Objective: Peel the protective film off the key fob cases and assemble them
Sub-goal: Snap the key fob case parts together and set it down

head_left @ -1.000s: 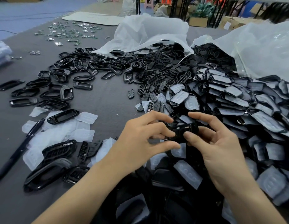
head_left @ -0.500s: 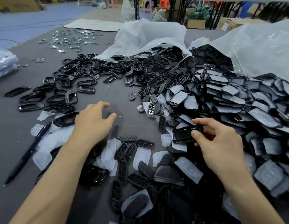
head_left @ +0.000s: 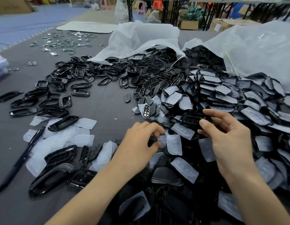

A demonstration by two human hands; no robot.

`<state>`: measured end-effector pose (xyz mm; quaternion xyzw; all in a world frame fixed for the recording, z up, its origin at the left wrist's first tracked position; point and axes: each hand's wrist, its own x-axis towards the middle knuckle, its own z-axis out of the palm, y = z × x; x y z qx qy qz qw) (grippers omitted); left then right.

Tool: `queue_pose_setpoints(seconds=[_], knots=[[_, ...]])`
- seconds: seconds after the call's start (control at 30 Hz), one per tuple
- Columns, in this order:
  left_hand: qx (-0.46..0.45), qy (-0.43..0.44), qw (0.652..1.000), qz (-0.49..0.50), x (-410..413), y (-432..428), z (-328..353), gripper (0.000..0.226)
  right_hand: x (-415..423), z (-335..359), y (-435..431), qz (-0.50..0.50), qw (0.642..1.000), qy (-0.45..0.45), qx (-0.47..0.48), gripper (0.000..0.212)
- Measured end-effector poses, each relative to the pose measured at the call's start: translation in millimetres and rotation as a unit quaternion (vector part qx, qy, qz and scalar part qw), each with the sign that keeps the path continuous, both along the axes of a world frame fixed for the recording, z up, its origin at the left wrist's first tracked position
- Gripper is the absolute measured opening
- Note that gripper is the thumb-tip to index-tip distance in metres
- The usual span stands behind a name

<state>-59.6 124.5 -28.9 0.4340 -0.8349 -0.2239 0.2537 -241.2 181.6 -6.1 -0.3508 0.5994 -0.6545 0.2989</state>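
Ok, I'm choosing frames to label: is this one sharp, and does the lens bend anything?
Head view: the left hand and the pen are motion-smeared, the right hand and its key fob case crisper. Head view: wide-angle bowing tilts the far table legs; light is soft, with glare on the plastic bag.

Likely assembly workshop: heaped case parts [head_left: 222, 95]
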Motion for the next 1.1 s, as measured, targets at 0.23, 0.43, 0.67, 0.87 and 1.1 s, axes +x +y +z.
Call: queue_pose_setpoints(seconds=[0.23, 0.43, 0.67, 0.87, 1.1], knots=[[0.049, 0.138, 0.988, 0.040, -2.6, 3.9, 2.8, 0.029, -1.4, -1.4, -0.4, 0.012, 1.000, 0.011, -0.009, 0.033], [0.070, 0.374, 0.917, 0.121, -0.1, 3.0, 16.3, 0.027, 8.4, -1.1, 0.2, 0.074, 0.996, 0.027, 0.031, 0.034], [0.095, 0.388, 0.916, 0.033, -5.0, 8.7, 20.1, 0.026, 28.1, -0.6, 3.8, 0.114, 0.992, 0.017, 0.045, 0.017], [0.134, 0.398, 0.907, -0.023, -7.6, 11.1, 19.1, 0.029, 28.2, 4.4, 4.8, 0.123, 0.991, -0.044, 0.028, 0.041], [0.123, 0.411, 0.903, -0.033, -6.1, 8.4, 10.8, 0.044, 28.0, -0.1, 2.2, 0.103, 0.989, -0.100, 0.036, 0.020]])
